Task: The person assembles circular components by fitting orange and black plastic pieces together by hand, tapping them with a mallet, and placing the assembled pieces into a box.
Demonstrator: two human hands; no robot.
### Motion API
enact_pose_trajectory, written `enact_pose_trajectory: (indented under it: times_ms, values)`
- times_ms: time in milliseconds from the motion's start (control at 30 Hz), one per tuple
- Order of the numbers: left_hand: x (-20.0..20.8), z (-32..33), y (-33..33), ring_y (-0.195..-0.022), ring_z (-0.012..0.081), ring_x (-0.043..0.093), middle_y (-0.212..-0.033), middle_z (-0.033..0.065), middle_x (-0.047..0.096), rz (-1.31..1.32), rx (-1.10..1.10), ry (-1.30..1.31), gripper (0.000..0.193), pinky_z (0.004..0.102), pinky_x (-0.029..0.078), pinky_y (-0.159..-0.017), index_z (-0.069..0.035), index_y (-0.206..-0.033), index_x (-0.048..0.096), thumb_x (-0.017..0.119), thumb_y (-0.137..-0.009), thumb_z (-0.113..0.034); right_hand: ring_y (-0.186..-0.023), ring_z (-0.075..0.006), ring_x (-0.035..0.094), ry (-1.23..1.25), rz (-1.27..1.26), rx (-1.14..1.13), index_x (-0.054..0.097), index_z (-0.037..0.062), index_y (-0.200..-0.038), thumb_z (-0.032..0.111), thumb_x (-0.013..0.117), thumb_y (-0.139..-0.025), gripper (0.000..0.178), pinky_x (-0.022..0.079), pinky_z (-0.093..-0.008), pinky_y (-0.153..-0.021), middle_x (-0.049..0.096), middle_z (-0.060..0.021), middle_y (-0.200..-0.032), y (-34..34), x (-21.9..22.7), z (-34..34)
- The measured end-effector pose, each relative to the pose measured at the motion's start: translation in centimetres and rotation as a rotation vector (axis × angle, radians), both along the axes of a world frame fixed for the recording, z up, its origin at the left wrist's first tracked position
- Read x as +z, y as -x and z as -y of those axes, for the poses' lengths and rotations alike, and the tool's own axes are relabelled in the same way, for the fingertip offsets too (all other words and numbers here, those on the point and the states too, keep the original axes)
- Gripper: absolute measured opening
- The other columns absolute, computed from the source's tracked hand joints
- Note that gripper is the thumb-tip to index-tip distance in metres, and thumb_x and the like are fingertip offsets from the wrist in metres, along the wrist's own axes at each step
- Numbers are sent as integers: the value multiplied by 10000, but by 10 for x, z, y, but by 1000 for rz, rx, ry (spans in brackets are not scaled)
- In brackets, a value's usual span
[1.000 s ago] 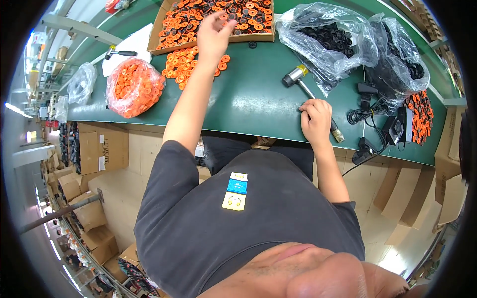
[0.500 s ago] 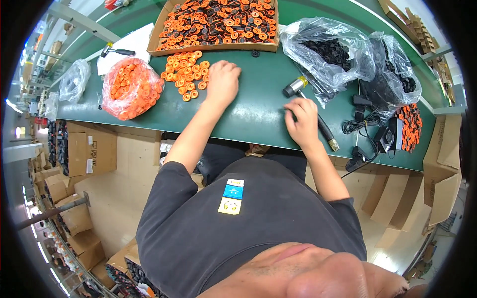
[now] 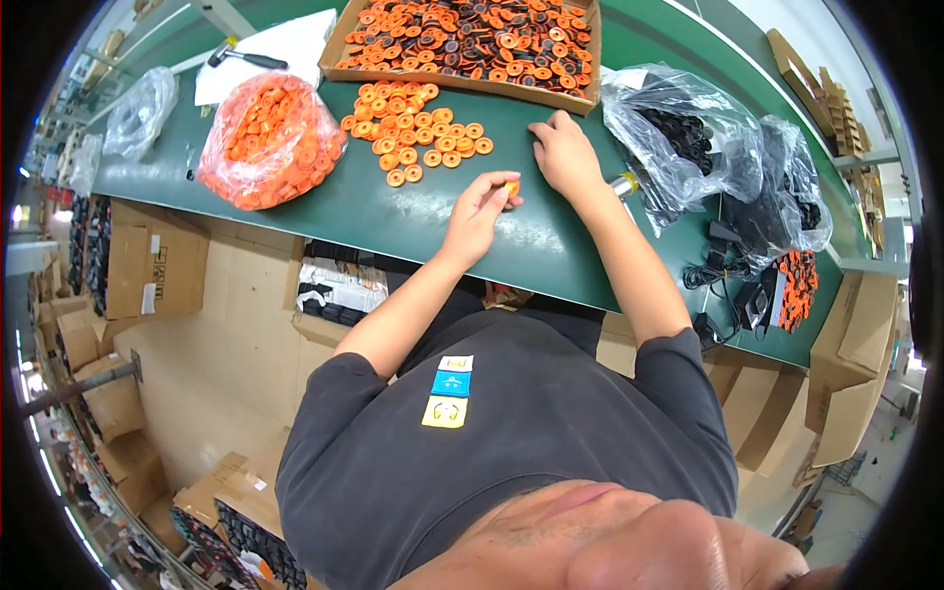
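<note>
My left hand (image 3: 474,218) is raised over the near part of the green table, pinching an orange disc (image 3: 512,188) between thumb and fingers. Loose orange discs (image 3: 433,133) lie spread to its upper left. Near the front edge of the cardboard tray (image 3: 462,79), my right hand (image 3: 568,157) rests with fingers curled down to the tabletop. What is under those fingertips, if anything, is hidden. A hammer (image 3: 623,185) shows only its head beside my right wrist; my forearm covers its handle.
The tray holds many orange-and-black discs. A clear bag of orange pieces (image 3: 265,147) stands left, a second hammer (image 3: 246,59) behind it. Bags of black parts (image 3: 678,138), cables (image 3: 716,267) and an orange-and-black pile (image 3: 797,290) are on the right.
My left hand has come away from the loose discs with one orange disc. My right hand has left the hammer and moved up toward the tray. The view has shifted slightly.
</note>
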State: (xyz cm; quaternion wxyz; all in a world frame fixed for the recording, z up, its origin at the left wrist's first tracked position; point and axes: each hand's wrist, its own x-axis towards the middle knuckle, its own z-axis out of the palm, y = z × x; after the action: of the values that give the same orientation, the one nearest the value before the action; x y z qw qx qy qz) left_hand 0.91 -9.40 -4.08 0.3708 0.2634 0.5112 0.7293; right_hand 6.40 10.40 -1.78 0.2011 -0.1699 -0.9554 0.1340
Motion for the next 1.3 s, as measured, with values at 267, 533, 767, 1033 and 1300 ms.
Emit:
enact_pose_trajectory:
  times_ms: [267,533,767,1033,1300]
  values:
    - [-2,-1,5,-1041,196,658,-1224,119,622,201,-22,-110,343,327,518,-947,-1,-1322,541,607,-993,-69,-786,-293,660,242,93,-64,656,35,-980,40,756,-795,210,546,-369,-724,603,-123,-925,-69,19,58]
    - [-3,0,-9,-1047,183,672,-1191,124,671,-71,-107,-3,341,313,529,-941,36,-1334,549,590,-1011,-66,-950,-139,658,978,-336,-68,633,-45,-1205,-77,669,-899,310,553,-265,-852,590,-62,-1088,-99,18,80]
    - [-2,4,-4,-1061,146,658,-1141,99,694,-114,-239,20,350,288,515,-953,34,-1339,585,600,-995,-29,-900,-134,654,1000,-379,-61,679,-21,-1172,-68,740,-821,359,584,-269,-793,610,-79,-1105,-94,17,87]
    - [0,4,-4,-1064,142,647,-1201,96,660,-184,-281,19,351,281,504,-967,35,-1336,593,590,-986,8,-870,-177,669,671,-342,13,684,-12,-1168,-55,776,-789,393,582,-288,-775,648,-115,-1045,-100,20,88]
    - [3,2,-7,-1042,130,654,-1141,102,687,-170,-297,98,346,268,521,-940,45,-1323,588,604,-980,8,-875,-220,683,574,-334,20,699,-4,-1108,-37,780,-780,339,568,-321,-747,670,-126,-1003,-103,23,84]
